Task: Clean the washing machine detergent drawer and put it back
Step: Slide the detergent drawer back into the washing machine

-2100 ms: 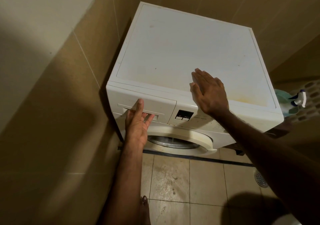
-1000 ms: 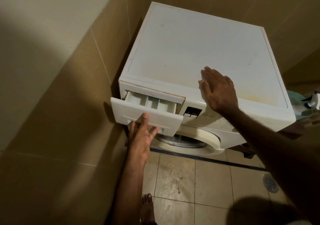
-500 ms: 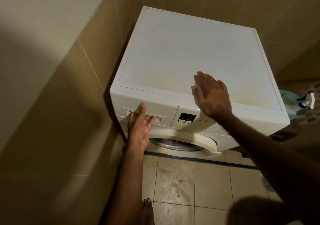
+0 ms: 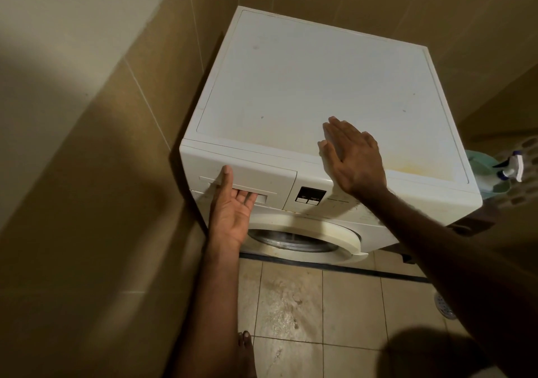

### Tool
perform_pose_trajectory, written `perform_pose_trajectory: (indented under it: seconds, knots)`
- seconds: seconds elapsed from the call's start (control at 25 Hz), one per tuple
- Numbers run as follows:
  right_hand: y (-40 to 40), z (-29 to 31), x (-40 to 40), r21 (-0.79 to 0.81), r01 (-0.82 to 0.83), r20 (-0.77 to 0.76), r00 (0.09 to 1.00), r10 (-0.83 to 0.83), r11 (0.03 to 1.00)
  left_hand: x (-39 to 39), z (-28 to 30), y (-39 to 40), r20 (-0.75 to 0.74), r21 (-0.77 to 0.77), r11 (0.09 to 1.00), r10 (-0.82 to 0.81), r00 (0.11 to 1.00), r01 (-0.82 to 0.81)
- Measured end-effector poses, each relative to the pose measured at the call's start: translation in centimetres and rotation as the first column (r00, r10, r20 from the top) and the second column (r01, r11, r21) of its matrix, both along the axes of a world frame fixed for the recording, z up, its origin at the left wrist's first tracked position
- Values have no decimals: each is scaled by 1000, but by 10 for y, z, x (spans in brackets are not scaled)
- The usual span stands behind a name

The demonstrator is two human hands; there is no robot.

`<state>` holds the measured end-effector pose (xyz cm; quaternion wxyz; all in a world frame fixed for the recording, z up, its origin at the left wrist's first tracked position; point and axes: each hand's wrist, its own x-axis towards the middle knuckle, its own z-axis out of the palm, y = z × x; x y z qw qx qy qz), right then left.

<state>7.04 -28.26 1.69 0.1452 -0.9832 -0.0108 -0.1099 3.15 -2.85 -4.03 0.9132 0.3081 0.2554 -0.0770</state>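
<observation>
1. The left hand [image 4: 233,211] is palm-up under the drawer [image 4: 247,182]; its fingers [image 4: 246,196] curl into the handle slot and the thumb lies straight up the drawer face, so it grips the handle
2. The right hand [image 4: 353,156] lies flat on the top front edge of the washer [image 4: 305,86], fingers straight and close together, holding nothing; I judge it is bracing the machine
3. The drawer sits shut, flush in the washer's upper left front, just beside the button panel [image 4: 310,196]
4. Below it the round door [image 4: 305,236] shows at the washer's front
5. Right of the washer a spray bottle [image 4: 512,168] stands in a basket [image 4: 524,179], well apart from both hands; it could serve as the cleaner, though that is a guess
6. Progress: whether the drawer is already cleaned cannot be told from its closed face. Judged by the grip in the slot, either the drawer is about to be pulled, with removal, washing and refitting all left, or it is just seated back and the task is near its end
</observation>
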Motion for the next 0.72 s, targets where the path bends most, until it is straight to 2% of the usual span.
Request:
perform_pose_trajectory:
  seconds: [0.48, 0.72]
  knots:
    - [-1, -3, 0, -11, -4, 28, 1000, 4, 1000, -2, -4, -1, -3, 6, 1000, 11, 1000, -11]
    - [-2, -6, 2, -19, -11, 28, 1000, 11, 1000, -81, -17, 21, -36, -53, 998, 35, 999, -36]
